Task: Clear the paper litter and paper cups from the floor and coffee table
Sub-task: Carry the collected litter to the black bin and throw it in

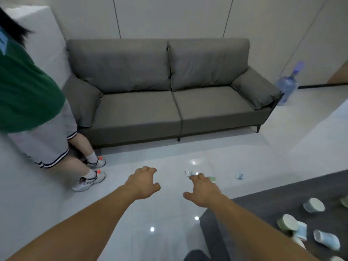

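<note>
At lower centre of the frame, left hand (143,182) and right hand (204,191) reach out over the pale floor (169,213). Fingers of both are loosely curled, nothing held in either.

Floor litter lies just beyond the right fingertips: a crumpled paper scrap (188,173), a green piece (213,179) partly hidden by the hand, and a blue piece (239,176) further right.

Lower right: dark coffee table (254,208) with paper cups (313,204) tipped on their sides.

Judgement: everything is light, thin-walled and easily crushed. The scraps sit low on glossy tile, so pinch at a raised crease. Take the cups by the rim, or nest them.

A bystander (28,91) stands upper left, beside the sofa (169,110).
</note>
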`<action>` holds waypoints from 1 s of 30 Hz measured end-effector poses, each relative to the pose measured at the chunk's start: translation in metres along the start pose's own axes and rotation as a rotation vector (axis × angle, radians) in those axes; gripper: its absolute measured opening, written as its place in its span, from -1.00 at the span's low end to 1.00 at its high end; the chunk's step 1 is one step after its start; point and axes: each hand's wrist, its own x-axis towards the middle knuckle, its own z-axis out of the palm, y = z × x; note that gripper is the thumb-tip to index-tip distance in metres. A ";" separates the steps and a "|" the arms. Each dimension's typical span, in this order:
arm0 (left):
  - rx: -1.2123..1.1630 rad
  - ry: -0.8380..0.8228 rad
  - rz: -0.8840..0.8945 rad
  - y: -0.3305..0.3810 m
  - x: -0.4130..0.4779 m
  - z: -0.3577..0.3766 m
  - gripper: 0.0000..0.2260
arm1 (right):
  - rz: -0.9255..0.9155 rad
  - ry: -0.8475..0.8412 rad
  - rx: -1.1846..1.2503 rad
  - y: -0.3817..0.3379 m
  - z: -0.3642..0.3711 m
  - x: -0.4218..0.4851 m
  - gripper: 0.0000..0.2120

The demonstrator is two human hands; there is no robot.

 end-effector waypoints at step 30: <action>0.277 -0.595 0.520 0.156 0.609 -0.060 -0.41 | 0.708 -0.091 0.471 0.165 -0.107 0.414 -0.30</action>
